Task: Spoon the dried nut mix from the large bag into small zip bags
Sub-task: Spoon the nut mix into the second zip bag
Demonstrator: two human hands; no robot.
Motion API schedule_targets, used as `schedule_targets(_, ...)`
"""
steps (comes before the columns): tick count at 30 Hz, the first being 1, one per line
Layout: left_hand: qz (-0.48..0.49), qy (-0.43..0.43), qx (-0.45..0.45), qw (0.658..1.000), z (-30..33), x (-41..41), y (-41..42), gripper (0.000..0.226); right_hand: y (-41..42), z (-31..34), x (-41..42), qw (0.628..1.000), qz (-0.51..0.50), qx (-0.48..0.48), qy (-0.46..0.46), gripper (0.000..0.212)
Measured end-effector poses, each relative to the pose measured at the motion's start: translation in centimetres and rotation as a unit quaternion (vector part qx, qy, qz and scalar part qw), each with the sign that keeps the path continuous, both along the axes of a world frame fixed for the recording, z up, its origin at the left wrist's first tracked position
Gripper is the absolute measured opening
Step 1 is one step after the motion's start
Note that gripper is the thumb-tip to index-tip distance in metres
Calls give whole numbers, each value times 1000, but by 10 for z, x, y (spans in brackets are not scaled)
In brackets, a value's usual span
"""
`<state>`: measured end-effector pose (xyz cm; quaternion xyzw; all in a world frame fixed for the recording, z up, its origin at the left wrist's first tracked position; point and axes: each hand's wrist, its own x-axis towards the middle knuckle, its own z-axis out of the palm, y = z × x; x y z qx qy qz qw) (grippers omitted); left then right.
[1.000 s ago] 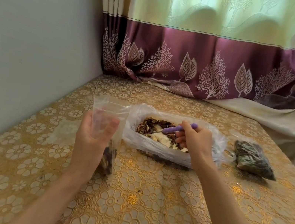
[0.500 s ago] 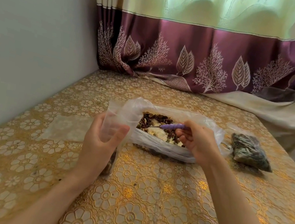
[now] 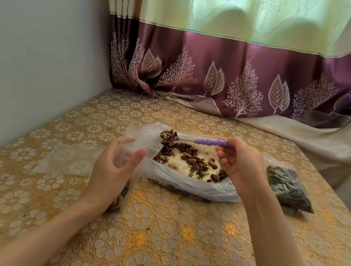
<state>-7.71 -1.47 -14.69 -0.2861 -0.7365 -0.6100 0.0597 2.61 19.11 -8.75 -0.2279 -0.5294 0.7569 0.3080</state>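
We find the task under way, with one portion complete and a second in progress. The large bag [image 3: 187,181] lies open on the worktop [image 3: 149,256], its mouth spread wide, with the nut mix [image 3: 190,161] scattered thinly over a pale layer inside; a fair quantity shows, so we judge that several portions remain to be drawn. The right hand [image 3: 239,164] holds the spoon [image 3: 192,139] by its purple handle, fingers curled round it, and the bowl carries a heaped load of mix, raised above the left end of the large bag. The left hand [image 3: 115,169] grips a small zip bag [image 3: 132,149] upright, fingers and thumb wrapped round it just below its open mouth; the mouth is next to the loaded spoon, near but not yet under it. Some mix is visible at the foot of this bag, below the hand, so we judge it partly filled, though the hand hides the level. To the right, just beside the large bag, lies a filled bag [image 3: 288,191] of dark contents; whether its seal is closed we cannot tell. Outstanding as we judge it: tip this load in, top up the bag in hand, seal it, and repeat.
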Motion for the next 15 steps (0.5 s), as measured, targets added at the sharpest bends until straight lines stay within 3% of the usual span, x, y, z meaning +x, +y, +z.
schedule_targets(8, 3, 19, 13, 1000, -2, -12, 12, 81, -17, 26, 10, 994, 27, 82, 72, 27)
schedule_targets(15, 5, -6, 67, 998, 1, -6, 12, 95, -43, 35, 7, 953, 101, 281, 61, 18)
